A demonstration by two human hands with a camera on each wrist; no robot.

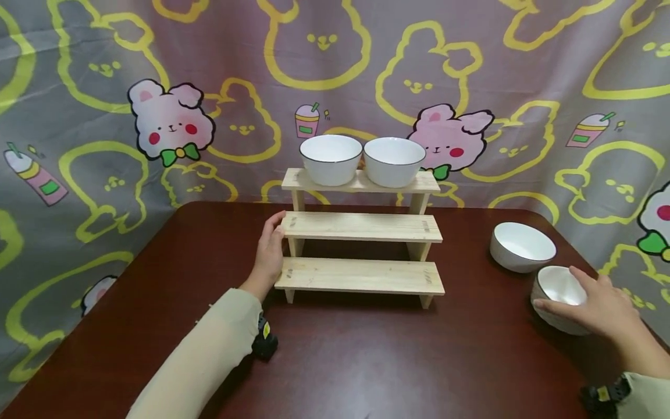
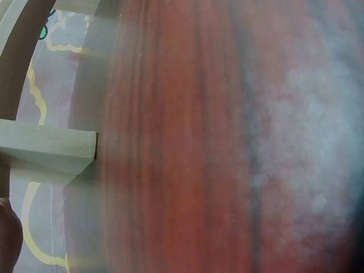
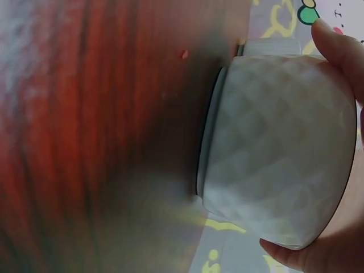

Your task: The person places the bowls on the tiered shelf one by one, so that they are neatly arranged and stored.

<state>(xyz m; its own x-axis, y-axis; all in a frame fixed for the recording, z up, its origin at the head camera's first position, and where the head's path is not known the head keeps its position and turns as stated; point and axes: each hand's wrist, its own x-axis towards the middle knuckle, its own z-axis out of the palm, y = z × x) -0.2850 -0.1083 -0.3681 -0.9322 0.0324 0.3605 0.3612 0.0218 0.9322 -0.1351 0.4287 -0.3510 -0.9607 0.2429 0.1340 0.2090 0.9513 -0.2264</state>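
A three-tier wooden display stand (image 1: 361, 276) is on the table, with two white dark-rimmed bowls (image 1: 331, 166) side by side on its top tier. My left hand (image 1: 269, 250) grips the left end of the middle tier; the left wrist view catches only a bit of a finger (image 2: 8, 236) beside the wood. Over at the right, my right hand (image 1: 602, 305) holds a white bowl (image 3: 278, 142) with a faceted outside, thumb and fingers spread across its rim. That bowl is upright, at the tabletop. Just behind it sits another white bowl (image 1: 523, 247).
The dark red-brown table (image 1: 356, 355) has a glossy surface. Behind it and along both sides hangs a patterned curtain (image 1: 235, 52), close to the top tier's bowls. The two lower tiers are bare wood.
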